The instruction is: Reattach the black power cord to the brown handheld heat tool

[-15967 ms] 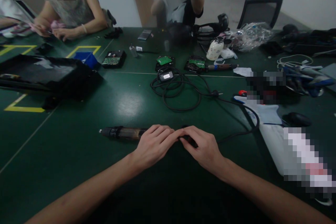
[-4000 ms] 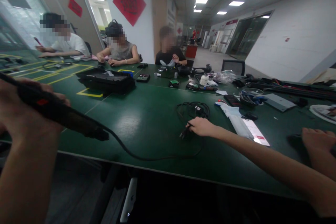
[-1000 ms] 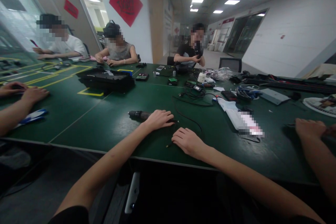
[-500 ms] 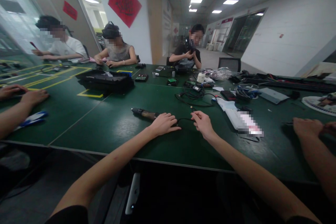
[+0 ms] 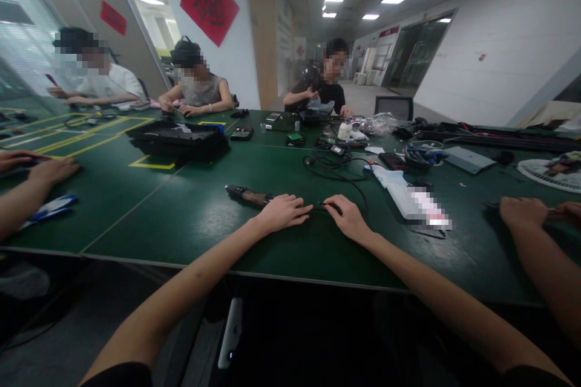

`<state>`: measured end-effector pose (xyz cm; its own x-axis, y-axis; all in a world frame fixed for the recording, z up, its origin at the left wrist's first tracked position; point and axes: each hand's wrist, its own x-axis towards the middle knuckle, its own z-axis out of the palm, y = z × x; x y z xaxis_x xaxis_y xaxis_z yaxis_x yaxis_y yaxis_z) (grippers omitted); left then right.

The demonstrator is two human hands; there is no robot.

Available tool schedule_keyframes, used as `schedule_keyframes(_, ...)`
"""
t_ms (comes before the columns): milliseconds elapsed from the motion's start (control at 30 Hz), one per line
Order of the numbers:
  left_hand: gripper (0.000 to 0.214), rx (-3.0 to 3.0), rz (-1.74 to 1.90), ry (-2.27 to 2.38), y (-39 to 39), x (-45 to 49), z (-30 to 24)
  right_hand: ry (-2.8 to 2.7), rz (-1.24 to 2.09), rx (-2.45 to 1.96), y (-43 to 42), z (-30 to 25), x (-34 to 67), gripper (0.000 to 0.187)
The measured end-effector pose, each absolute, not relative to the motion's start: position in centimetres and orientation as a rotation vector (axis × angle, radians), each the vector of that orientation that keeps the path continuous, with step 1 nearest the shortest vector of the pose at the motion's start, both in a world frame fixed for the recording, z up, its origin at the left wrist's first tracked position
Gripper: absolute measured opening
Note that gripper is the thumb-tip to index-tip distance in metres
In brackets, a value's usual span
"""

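A dark electric screwdriver (image 5: pixel 247 195) lies on the green table (image 5: pixel 195 211), its tip pointing left. My left hand (image 5: pixel 284 212) rests on its rear end, fingers curved over the body. My right hand (image 5: pixel 348 217) lies just to the right, fingers closed on the black cord (image 5: pixel 351 178) where it leaves the tool. The cord runs back to a loose coil farther up the table.
A black tray (image 5: pixel 179 140) stands at back left, circuit boards and a white bottle (image 5: pixel 345 130) at the back. White packets (image 5: pixel 411 199) lie to the right. Other people's hands rest at the left edge (image 5: pixel 49 169) and right edge (image 5: pixel 521 213). Three people sit across.
My right hand has come back from the cord's far loop to beside my left hand, bringing the cord end with it. The left hand stays on the screwdriver.
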<state>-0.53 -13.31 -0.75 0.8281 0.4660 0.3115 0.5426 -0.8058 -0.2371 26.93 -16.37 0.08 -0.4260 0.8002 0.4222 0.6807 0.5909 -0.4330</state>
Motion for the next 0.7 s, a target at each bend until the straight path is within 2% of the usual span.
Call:
schedule_keyframes(200,0.043,-2.671,-0.301,-0.786,-13.0,-0.2,-1.0,-2.405,0.305,-0.907,-18.5,0.2,26.7,0.015)
schedule_keyframes(367,0.045,-2.674,-0.291,-0.794,-12.9,-0.3,-1.2,-2.619,0.270,-0.663,-19.3,-0.4,24.5,0.016)
schedule_keyframes(700,0.044,-2.729,-0.321,-0.807,-12.5,-0.3,-1.8,-2.526,0.305,-0.848,-14.9,-0.3,25.1,0.013)
